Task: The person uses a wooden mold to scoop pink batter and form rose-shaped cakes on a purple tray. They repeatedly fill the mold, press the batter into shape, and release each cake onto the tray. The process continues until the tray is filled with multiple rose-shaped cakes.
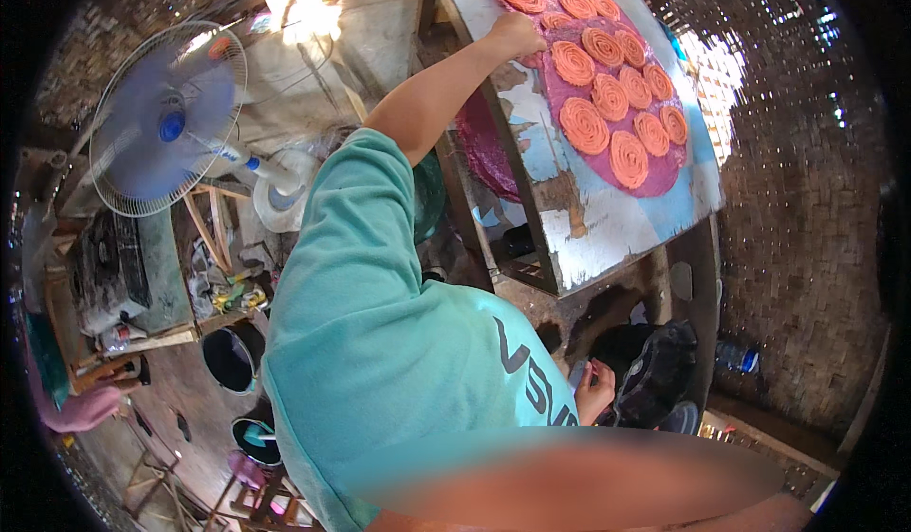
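Note:
My left arm, in a teal sleeve, stretches up to the tilted table. My left hand (pixel 517 37) is closed at the left edge of a pink-purple sheet (pixel 607 173), beside the orange spirals. What its fingers hold is hidden. Several flat orange coiled rounds (pixel 628 158) lie close together on the sheet, which rests on a worn blue and white tabletop (pixel 593 247). Low in front of my shirt, my right hand (pixel 595 392) has its fingers curled together. A pale edge shows beside them, but I cannot make out what it belongs to.
A blue-bladed standing fan (pixel 171 126) is at the left. Dark buckets (pixel 231 359) stand below it. A black container (pixel 655 371) and a plastic bottle (pixel 735 357) are at the lower right, before a woven wall (pixel 807 200). Another purple sheet (pixel 486 148) shows under the table.

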{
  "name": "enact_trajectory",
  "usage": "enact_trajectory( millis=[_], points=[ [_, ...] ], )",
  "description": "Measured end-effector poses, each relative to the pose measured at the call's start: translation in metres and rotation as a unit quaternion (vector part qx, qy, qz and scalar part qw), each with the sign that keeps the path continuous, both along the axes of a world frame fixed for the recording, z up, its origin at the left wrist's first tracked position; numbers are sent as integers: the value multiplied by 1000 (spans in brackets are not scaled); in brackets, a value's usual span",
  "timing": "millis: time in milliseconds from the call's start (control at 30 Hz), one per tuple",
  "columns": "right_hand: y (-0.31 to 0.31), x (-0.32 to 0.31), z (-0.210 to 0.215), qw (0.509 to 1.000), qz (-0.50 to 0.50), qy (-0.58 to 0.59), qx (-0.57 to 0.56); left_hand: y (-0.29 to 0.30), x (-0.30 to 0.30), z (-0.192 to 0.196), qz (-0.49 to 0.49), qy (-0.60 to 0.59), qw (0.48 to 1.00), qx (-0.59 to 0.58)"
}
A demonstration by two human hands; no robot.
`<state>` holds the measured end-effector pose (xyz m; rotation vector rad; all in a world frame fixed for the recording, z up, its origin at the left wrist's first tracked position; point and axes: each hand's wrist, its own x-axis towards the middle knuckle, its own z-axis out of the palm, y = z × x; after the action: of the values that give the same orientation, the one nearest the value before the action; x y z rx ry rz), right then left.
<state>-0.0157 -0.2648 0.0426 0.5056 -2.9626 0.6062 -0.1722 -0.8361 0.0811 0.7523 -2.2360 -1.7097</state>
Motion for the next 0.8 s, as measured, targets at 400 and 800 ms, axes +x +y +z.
enact_trajectory(
  millis=[400,800],
  points=[
    [-37,-32,11,992,114,45,-1,-38,64,14,66,0,984,168],
    [-19,-20,-6,998,62,-17,-20,-4,79,-115,398,27,915,-65]
  ],
)
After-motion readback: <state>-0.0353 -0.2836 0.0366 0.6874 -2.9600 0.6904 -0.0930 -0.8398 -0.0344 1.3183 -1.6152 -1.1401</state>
